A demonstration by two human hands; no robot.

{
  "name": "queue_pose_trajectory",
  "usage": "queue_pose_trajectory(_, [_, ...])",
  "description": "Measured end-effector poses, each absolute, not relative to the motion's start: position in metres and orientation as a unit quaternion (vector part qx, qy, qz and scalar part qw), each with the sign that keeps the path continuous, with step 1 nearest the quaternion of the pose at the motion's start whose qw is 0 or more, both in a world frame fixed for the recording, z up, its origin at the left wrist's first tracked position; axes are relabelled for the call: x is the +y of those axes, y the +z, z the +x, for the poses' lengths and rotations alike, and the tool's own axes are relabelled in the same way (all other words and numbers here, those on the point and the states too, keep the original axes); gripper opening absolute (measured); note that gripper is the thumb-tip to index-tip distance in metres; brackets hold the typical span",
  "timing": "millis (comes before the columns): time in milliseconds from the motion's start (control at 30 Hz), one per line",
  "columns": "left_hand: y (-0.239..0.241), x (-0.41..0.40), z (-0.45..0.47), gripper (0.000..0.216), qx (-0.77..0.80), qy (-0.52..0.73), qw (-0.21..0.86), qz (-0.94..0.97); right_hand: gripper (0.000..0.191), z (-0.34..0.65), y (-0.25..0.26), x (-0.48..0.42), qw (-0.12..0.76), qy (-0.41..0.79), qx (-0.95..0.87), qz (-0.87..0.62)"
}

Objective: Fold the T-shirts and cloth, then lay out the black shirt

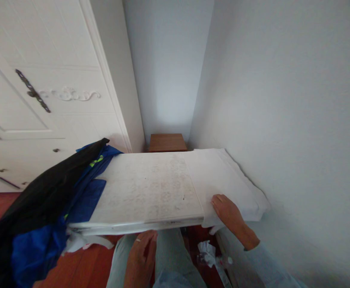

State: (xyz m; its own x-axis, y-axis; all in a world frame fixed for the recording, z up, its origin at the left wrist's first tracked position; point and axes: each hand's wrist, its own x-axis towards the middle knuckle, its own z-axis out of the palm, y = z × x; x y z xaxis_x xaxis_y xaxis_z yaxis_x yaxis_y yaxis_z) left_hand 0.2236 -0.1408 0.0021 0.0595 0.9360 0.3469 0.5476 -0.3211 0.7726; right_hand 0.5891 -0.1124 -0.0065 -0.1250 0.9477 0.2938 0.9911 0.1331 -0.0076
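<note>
Head view: a white board (146, 188), speckled and grubby on top, lies flat across the middle, long axis running left to right, its near edge facing the person. A white cloth (223, 176) lies spread on the right end of it and hangs over toward the wall.

Right hand (229, 214) rests palm down on the cloth at the board's near right corner, fingers (218, 200) flat and together, pointing left toward the board's top; not clamped on anything, just pressing. Left hand (140, 252) sits just below the near edge around mid-length, fingers pointing up at the edge, touching or nearly so; cannot tell whether they curl under it or stay loose. A ring shows on one finger. The board lies straight ahead of both hands; the right one is on it, so nearer.

A blue and black jacket (49, 208) with a yellow-green mark drapes over the left end, touching the board and hanging to the floor.

Room: narrow corner, white wall (283, 100) tight on the right, white wardrobe door (43, 80) with a dark handle on the left, brown wooden stand (167, 143) behind the board. Red-brown wood floor (85, 264), crumpled paper (206, 250) by the person's knees.
</note>
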Motion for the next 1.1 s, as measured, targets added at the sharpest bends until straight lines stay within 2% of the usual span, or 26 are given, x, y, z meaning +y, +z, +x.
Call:
queue_pose_trajectory(133, [0.003,-0.141,0.220,0.045,0.529,0.433,0.221,0.695,0.021,0.588,-0.002,-0.113,0.083,-0.123,-0.732,-0.665])
queue_pose_trajectory(300, [-0.001,-0.141,0.211,0.034,0.529,0.427,0.224,0.698,0.019,0.596,0.006,-0.113,0.077,-0.091,-0.771,-0.625])
queue_pose_trajectory(433, [-0.005,-0.140,0.208,0.028,0.527,0.422,0.229,0.701,0.026,0.596,0.012,-0.118,0.078,-0.081,-0.792,-0.601])
queue_pose_trajectory(533, [-0.007,-0.140,0.210,0.028,0.528,0.418,0.241,0.699,0.027,0.588,0.020,-0.120,0.045,-0.074,-0.778,-0.622])
queue_pose_trajectory(700, [-0.009,-0.142,0.211,0.027,0.535,0.415,0.255,0.691,0.020,0.569,0.040,-0.115,-0.048,-0.051,-0.731,-0.678])
queue_pose_trajectory(800, [-0.009,-0.141,0.208,0.027,0.533,0.412,0.257,0.693,0.017,0.566,0.050,-0.113,-0.062,-0.042,-0.719,-0.691])
queue_pose_trajectory(933, [-0.007,-0.139,0.200,0.030,0.534,0.411,0.261,0.691,0.016,0.585,0.067,-0.106,0.002,-0.055,-0.701,-0.711])
queue_pose_trajectory(1100, [-0.008,-0.135,0.199,0.033,0.538,0.418,0.271,0.680,0.012,0.641,0.134,-0.086,0.175,-0.092,-0.686,-0.700])
